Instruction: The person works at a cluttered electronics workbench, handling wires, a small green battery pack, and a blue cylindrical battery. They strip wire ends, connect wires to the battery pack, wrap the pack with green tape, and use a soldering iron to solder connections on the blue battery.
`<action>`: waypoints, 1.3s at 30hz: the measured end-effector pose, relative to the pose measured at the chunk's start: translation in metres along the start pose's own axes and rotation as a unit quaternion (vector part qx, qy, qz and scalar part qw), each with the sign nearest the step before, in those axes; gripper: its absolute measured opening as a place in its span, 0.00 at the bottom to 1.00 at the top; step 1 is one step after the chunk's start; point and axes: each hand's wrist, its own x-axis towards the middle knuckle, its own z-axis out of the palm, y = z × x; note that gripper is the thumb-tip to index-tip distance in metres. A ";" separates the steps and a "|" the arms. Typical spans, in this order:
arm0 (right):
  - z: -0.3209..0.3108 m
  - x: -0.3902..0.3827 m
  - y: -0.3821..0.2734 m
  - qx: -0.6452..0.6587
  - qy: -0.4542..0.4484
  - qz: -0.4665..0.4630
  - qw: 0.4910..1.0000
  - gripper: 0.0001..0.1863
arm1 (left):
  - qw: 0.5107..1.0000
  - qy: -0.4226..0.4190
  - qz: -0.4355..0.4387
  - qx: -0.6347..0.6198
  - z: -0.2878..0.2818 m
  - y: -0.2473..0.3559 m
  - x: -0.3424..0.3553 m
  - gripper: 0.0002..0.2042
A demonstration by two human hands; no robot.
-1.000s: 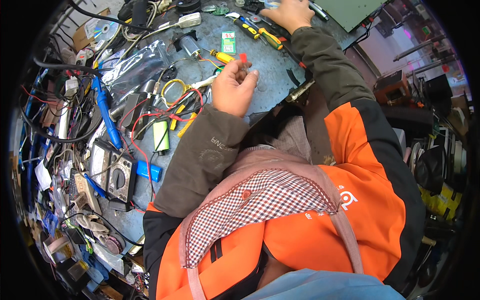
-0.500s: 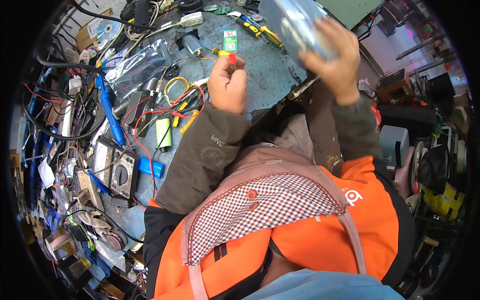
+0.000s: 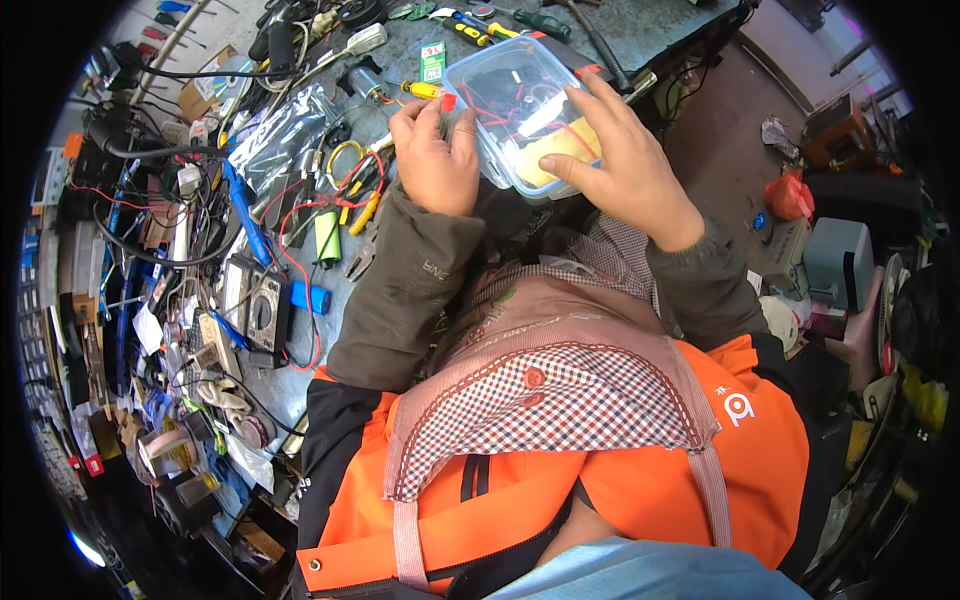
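Observation:
In the fingers of my left hand (image 3: 435, 165) is a small piece with a red end (image 3: 448, 102); the rest of it is mostly hidden by the fingers. My right hand (image 3: 635, 170) lies along the right side of a clear plastic box (image 3: 490, 95) with a blue rim, its thumb over the top and its fingers at the far edge. Through the clear plastic show a yellow block (image 3: 545, 158) like a sponge and red wires. The box is beside my left hand, over the near edge of the bench.
Screwdrivers (image 3: 468, 32) and a green card (image 3: 432, 62) lie beyond the box. Tangled wires, a blue-handled tool (image 3: 245, 210), a multimeter (image 3: 266, 315) and a green battery cell (image 3: 327, 236) crowd the left. A red bag (image 3: 790, 196) is on the right.
The clear box has come down and left in my right hand, close to my left hand. My left hand still holds the red-ended piece. The view has shifted a little.

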 end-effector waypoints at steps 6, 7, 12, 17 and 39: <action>0.002 0.008 0.018 0.198 -0.037 0.149 0.968 0.46 | 0.979 -0.027 -0.161 -0.122 0.016 0.043 -0.026 0.15; 0.003 0.006 0.018 0.224 -0.032 0.163 0.960 0.47 | 0.970 -0.022 -0.185 -0.156 0.022 0.049 -0.029 0.14; 0.006 0.003 0.012 0.441 -0.023 0.205 0.873 0.48 | 0.935 -0.030 -0.258 -0.240 0.022 0.038 -0.042 0.16; 0.017 -0.009 0.034 0.393 -0.033 0.159 0.905 0.49 | 0.987 -0.086 -0.138 -0.010 0.010 0.016 -0.025 0.19; 0.062 -0.045 0.049 0.536 -0.001 0.090 0.839 0.38 | 0.936 -0.111 -0.320 -0.095 0.057 -0.017 0.062 0.32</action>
